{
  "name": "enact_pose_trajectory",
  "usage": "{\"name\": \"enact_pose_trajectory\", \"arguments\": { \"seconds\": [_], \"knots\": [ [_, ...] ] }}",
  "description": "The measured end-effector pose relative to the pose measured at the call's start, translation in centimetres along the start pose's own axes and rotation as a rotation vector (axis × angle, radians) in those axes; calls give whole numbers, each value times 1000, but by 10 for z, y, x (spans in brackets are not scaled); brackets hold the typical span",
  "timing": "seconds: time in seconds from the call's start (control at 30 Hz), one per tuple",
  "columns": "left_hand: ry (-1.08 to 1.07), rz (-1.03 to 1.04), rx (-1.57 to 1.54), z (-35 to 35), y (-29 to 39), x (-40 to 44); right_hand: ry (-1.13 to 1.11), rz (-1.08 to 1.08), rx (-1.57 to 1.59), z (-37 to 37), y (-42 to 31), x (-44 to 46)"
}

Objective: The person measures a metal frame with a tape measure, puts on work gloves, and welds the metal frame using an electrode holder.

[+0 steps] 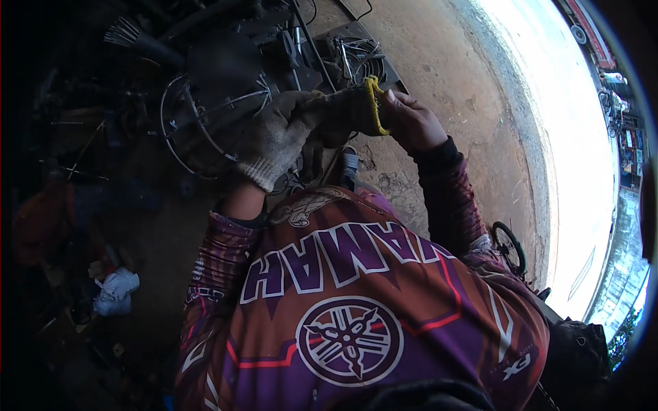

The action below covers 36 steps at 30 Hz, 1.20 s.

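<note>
My left hand [281, 133] wears a grey knit work glove, its ribbed cuff at the wrist. Its fingers close on the dark finger end of a second work glove [349, 109]. That glove is stretched sideways between my hands, its yellow-edged opening towards the right. My right hand [415, 123] is bare and pinches the yellow edge between thumb and fingers. Just beyond the hands lies a round wire frame [195, 120], partly hidden by my left hand and forearm.
A metal stand with rods and coiled wire [360, 58] is ahead. A brush-like bundle [127, 34] is at upper left. Another person [44, 222] is in the dark at left, near a white bag [116, 291]. A bicycle wheel [508, 248] is at right.
</note>
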<state>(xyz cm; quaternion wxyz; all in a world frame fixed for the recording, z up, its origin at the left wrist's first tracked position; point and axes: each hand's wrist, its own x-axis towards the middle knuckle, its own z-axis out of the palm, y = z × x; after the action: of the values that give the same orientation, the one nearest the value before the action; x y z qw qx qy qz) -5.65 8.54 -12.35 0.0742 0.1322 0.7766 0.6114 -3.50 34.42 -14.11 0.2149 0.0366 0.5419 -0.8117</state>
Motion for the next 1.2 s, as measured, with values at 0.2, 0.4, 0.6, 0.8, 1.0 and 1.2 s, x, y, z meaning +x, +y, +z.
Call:
{"name": "enact_pose_trajectory", "arguments": {
  "seconds": [0.2, 0.4, 0.6, 0.8, 1.0, 1.2],
  "knots": [
    [147, 115, 137, -18, 16, -21, 147, -78, 80, 36, -17, -26],
    [-110, -94, -251, -3, 65, -13, 27, -233, -439, 65, -32, -13],
    [-223, -219, -134, -20, 59, 30, 154, -205, -1140, 70, -82, -11],
    [-366, -5, 226, -3, 103, 58, -167, -1087, -1378, 50, -100, 17],
    [28, 163, -238, -9, 90, 61, -137, -1053, -1872, -15, -133, 34],
    [-141, -207, -154, 35, 69, 28, -19, -529, -1179, -46, -99, 43]
  ]
}}
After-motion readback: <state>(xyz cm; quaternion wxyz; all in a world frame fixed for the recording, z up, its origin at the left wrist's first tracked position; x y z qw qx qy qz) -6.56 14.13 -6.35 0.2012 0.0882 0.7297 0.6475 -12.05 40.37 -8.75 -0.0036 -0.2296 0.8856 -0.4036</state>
